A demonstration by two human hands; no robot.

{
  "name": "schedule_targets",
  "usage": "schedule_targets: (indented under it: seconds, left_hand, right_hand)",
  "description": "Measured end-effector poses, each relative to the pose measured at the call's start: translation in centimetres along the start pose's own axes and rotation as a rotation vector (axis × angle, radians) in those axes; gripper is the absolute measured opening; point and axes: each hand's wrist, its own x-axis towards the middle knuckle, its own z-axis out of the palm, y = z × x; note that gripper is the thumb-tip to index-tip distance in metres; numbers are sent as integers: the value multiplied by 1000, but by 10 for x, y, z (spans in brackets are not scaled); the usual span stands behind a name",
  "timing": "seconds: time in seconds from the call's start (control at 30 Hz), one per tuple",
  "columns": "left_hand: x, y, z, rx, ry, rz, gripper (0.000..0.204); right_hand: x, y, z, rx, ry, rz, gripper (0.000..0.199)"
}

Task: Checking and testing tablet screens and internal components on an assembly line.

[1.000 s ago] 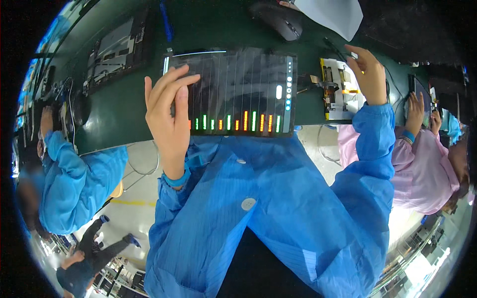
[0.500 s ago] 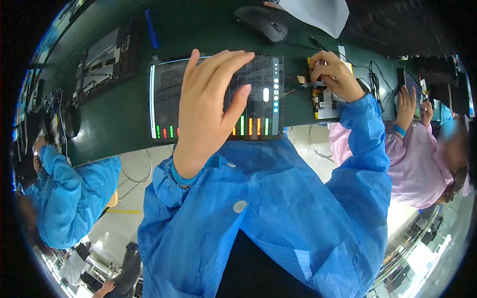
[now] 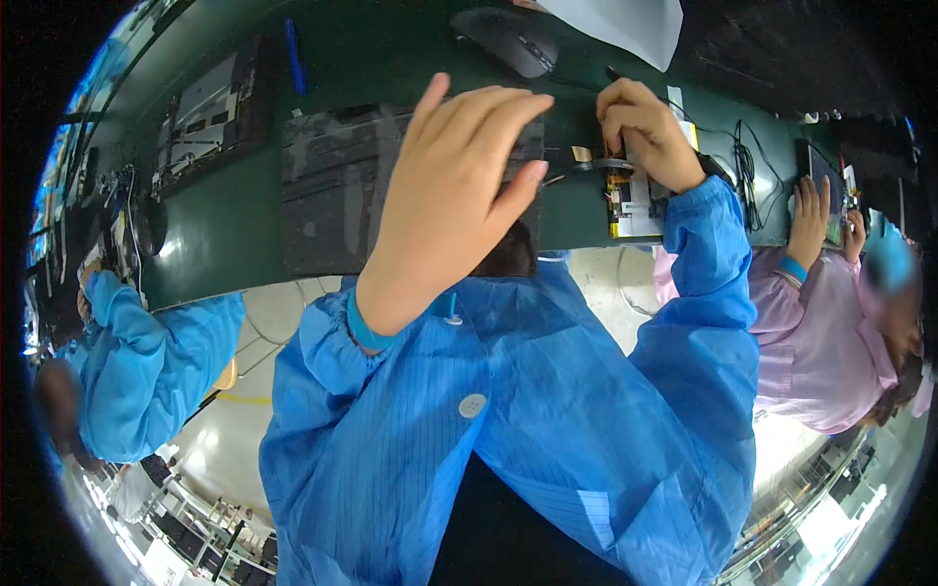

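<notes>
tablet [image 3: 342, 195] lies flat on the green desk [image 3: 225, 234], screen dark | my left hand [image 3: 459, 186] hovers over its right part, fingers spread, gripping nothing | my right hand [image 3: 650, 132] fingers pinched on small connector board [image 3: 630, 195] at tablet's right edge | I judge work mid-way, cable handling unfinished

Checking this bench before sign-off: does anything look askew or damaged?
Nothing looks damaged. The dark tablet lies flat on the green bench, screen unlit, partly hidden by the left hand. The right hand rests on a small circuit board.
</notes>
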Motion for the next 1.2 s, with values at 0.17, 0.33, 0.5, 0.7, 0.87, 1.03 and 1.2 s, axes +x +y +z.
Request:
schedule_targets:
  seconds: [0.17, 0.33, 0.5, 0.7, 0.87, 1.03, 1.2]
  left_hand:
    - [25, 15, 44, -23, -141, 186, 31]
    - [44, 17, 89, 169, -197, 475, 14]
    - [47, 19, 95, 288, -144, 619, 7]
    - [51, 21, 96, 310, -136, 674, 2]
    - [54, 21, 96, 289, -122, 604, 3]
    - [48, 23, 65, 85, -8, 404, 6]
    - [27, 3, 12, -29, 199, -15, 37]
  right_hand:
    - [-26, -18, -10, 35, 248, 168, 21]
    - [-63, -42, 6, -69, 351, 250, 22]
    - [-80, -43, 23, -132, 359, 223, 28]
    - [-82, -41, 25, -359, 333, 122, 36]
    - [-84, -43, 24, -416, 320, 109, 40]
    - [-81, -45, 24, -384, 327, 95, 41]
    - [-77, -60, 31, -354, 436, 109, 40]
